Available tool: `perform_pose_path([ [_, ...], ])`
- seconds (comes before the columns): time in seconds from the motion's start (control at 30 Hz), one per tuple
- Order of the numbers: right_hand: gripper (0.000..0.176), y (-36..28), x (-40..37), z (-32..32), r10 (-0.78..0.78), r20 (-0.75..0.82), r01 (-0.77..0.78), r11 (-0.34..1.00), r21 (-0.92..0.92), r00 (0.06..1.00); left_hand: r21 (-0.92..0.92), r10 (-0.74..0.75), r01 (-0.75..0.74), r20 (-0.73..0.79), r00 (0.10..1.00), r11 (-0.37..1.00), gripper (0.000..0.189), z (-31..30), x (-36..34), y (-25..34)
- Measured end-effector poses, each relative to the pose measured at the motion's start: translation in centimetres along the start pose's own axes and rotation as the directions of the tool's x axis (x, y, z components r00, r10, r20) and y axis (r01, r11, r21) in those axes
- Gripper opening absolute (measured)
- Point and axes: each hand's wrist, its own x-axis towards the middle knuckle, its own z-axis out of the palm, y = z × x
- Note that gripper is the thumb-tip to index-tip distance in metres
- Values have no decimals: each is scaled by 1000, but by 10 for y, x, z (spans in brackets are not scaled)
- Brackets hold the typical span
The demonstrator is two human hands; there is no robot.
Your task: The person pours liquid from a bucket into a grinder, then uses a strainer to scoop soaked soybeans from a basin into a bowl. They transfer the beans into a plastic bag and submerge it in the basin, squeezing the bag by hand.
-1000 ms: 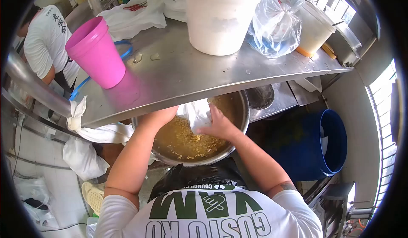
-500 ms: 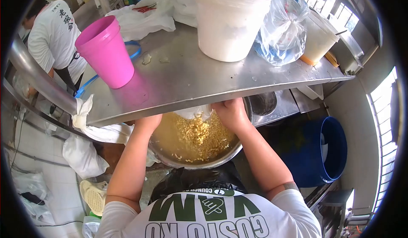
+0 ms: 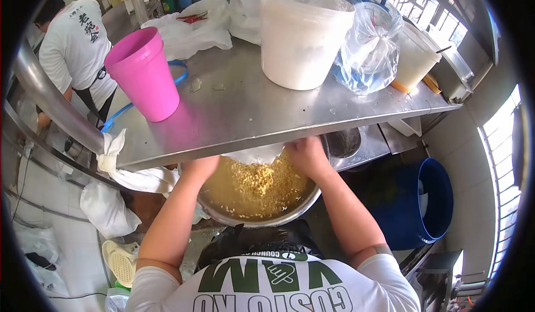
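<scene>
A large round metal basin (image 3: 267, 220) below the table edge holds cloudy liquid and pale yellow, bean-like kernels (image 3: 259, 182). The kernels are heaped under the lip of a white plastic bag (image 3: 255, 155), whose upper part the table hides. My right hand (image 3: 306, 151) is closed at the bag's right side, above the basin's right part. At the basin's left rim is my left hand (image 3: 200, 168); the table edge covers its fingers, so its grip does not show.
Over the basin juts a steel table (image 3: 234, 117). On it stand a pink bucket (image 3: 144, 75), a white bucket (image 3: 304, 39), a tied clear bag (image 3: 368, 50) and a tub (image 3: 415, 58). A blue barrel (image 3: 412, 200) is at right. Another person (image 3: 78, 50) bends at far left.
Both hands have shifted slightly, the right one a little to the right and down. The white bag's lip shows lower and wider over the kernels. The camera view has tilted a little.
</scene>
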Motion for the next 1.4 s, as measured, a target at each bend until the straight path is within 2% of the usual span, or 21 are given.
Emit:
perform_pose_path([
  [0.03, 24, 9, 1, 4, -46, 129, 56, 996, -75, 991, 165, 113, -112, 3, 994, 980, 24, 3, 1, 4],
  [0.1, 28, -14, 8, -9, 49, 121, -33, 990, -134, 991, 45, 124, -121, -65, 990, 992, 24, -3, 12, 9],
  [0.17, 39, -31, 0, -15, 48, 31, -51, 989, 136, 998, -83, 97, -105, -95, 991, 991, 23, -4, 5, 17],
  [0.23, 48, -35, -5, 4, -75, 8, 74, 994, 74, 997, -265, 63, -3, 216, 974, 964, 23, 1, 3, 39],
  [0.3, 65, -33, -7, 26, -281, 74, 274, 957, 91, 957, -449, 139, 0, 277, 951, 894, 29, 0, 7, 65],
  [0.33, 61, -33, -5, 26, -162, 270, 135, 984, 117, 949, -613, 218, 27, 322, 921, 790, 35, 0, 7, 70],
  [0.37, 61, -26, -5, 29, -157, 272, 130, 985, 116, 949, -614, 217, 32, 325, 920, 788, 35, 2, 7, 61],
  [0.43, 51, -5, -2, 38, 206, 157, -259, 800, 542, 966, -590, 248, -112, 156, 956, 800, 44, 5, 8, 35],
  [0.53, 33, -35, 2, 11, 203, 98, -224, 823, 522, 974, -424, 367, -261, 191, 910, 867, 45, 4, 9, 44],
  [0.6, 28, -49, 0, 5, 249, 186, -310, 725, 614, 951, -426, 273, -165, 207, 940, 890, 42, 28, 0, 37],
  [0.67, 29, -58, 0, -4, 200, 150, -250, 785, 566, 968, -425, 177, -68, 222, 959, 903, 39, 34, 0, 29],
  [0.73, 31, -57, 2, -4, 149, 121, -190, 838, 512, 981, -198, -135, 195, 283, 950, 961, 35, 18, 7, 25],
  [0.8, 32, -48, -1, 4, -24, 72, 12, 987, 159, 997, -124, -86, 126, 287, 954, 984, 33, 8, 10, 29],
  [0.9, 37, -37, 1, 9, 131, 66, -146, 853, 501, 989, 12, -13, 11, 238, 971, 1000, 32, 6, 14, 14],
  [0.97, 46, -36, 2, 4, 140, 53, -149, 884, 444, 989, 74, 7, -21, 195, 981, 997, 32, 6, 16, 9],
  [1.03, 57, -40, 0, 10, 129, 118, -172, 829, 532, 985, 36, -156, 152, 222, 962, 988, 33, 7, 14, 17],
  [1.1, 71, -30, -4, 37, -41, 37, 26, 939, 343, 998, 13, -35, 33, 230, 972, 999, 33, 23, 14, 29],
  [1.17, 58, -45, -6, 45, -92, 35, 85, 983, 163, 995, -7, 83, -84, 229, 970, 996, 34, 26, 18, 30],
  [1.27, 43, -28, -5, 52, 136, 84, -158, 899, 408, 987, 71, 118, -132, 174, 978, 989, 34, 18, 24, 3],
  [1.37, 33, -43, -4, 27, 184, 82, -201, 931, 306, 979, 78, 130, -154, 252, 959, 985, 35, 30, 18, -43],
  [1.4, 33, -34, -6, 27, 193, 93, -212, 923, 322, 977, -89, 100, -77, 292, 951, 993, 35, 31, 13, -43],
])
